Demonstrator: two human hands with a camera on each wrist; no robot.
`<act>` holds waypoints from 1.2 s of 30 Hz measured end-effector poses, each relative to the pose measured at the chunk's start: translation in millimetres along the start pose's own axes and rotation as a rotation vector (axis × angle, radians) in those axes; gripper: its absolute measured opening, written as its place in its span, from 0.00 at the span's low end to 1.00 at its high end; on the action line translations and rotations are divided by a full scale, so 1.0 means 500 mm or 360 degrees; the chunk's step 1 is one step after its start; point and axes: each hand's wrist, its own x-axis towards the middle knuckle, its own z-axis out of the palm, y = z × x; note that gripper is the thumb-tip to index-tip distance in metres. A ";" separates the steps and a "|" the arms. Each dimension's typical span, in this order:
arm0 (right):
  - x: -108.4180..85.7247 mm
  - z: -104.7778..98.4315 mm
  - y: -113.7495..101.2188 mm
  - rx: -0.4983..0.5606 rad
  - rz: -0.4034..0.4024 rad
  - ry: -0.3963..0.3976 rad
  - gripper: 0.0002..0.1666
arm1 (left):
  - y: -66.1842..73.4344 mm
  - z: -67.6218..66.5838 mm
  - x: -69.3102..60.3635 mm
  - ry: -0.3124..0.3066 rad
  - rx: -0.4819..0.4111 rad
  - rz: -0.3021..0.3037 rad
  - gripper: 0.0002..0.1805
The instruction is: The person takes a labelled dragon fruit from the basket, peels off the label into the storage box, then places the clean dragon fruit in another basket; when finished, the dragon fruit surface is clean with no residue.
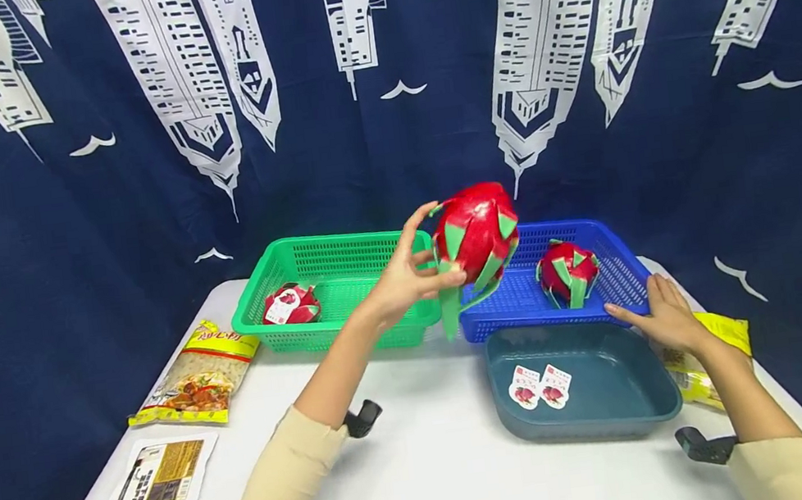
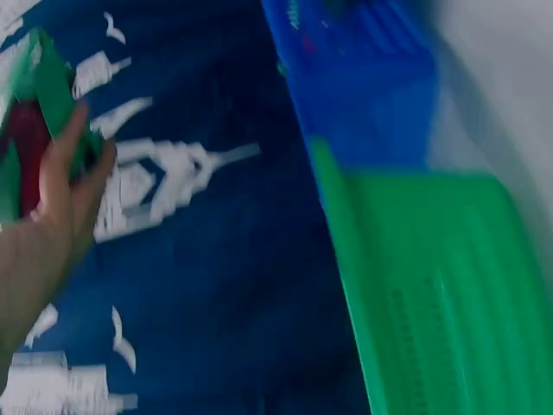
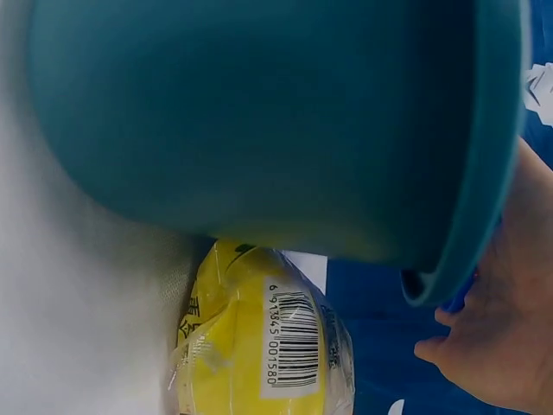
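Note:
My left hand (image 1: 411, 273) holds a red dragon fruit (image 1: 477, 233) with green scales in the air, above the gap between two baskets. Blurred in the left wrist view, the same hand (image 2: 52, 199) has its fingers round the fruit. At the front right corner of the blue basket (image 1: 506, 322), my right hand (image 1: 665, 319) grips the rim, thumb along the front edge. A second dragon fruit (image 1: 569, 272) lies inside that basket. In the green basket (image 1: 344, 335) sits another dragon fruit (image 1: 292, 304), which bears a white label.
A dark teal tub (image 1: 610, 391) in front of the blue basket contains two dragon fruit labels (image 1: 540, 387). Right of it lies a yellow bag (image 1: 722, 329). On the left are a yellow food bag (image 1: 199, 372) and a flat white packet (image 1: 162, 475). A patterned navy curtain (image 1: 375, 154) hangs behind.

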 end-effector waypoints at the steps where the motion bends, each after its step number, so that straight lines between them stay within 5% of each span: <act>1: 0.002 -0.001 -0.002 0.0000 0.0001 -0.0007 0.62 | -0.005 0.012 0.029 0.0087 0.0033 0.0047 0.48; 6: 0.010 -0.001 -0.014 0.0010 0.0012 -0.0003 0.62 | -0.062 0.047 0.160 0.0450 0.0400 0.0241 0.49; 9: 0.012 0.001 -0.014 0.0013 0.0020 0.0035 0.63 | -0.114 0.055 0.215 0.0584 0.0676 0.0263 0.51; 12: 0.010 0.005 -0.011 0.0021 0.0039 0.0066 0.63 | -0.165 0.061 0.247 0.0653 0.0916 0.0213 0.52; 16: 0.003 0.011 -0.006 0.0051 0.0070 0.0091 0.64 | -0.222 0.071 0.264 0.0647 0.1068 0.0104 0.51; 22: -0.007 0.018 0.002 0.0061 0.0095 0.0113 0.63 | -0.272 0.093 0.268 0.0612 0.1172 -0.0156 0.51; 27: -0.011 0.020 0.005 0.0066 0.0105 0.0140 0.63 | -0.309 0.097 0.286 0.0565 0.1144 -0.0507 0.54; 33: -0.010 0.020 0.003 0.0088 0.0107 0.0166 0.63 | -0.445 0.042 0.370 0.0512 0.0862 -0.0843 0.59; 36: -0.010 0.020 0.005 0.0081 0.0110 0.0178 0.63 | -0.521 0.016 0.417 0.0462 0.0756 -0.0929 0.64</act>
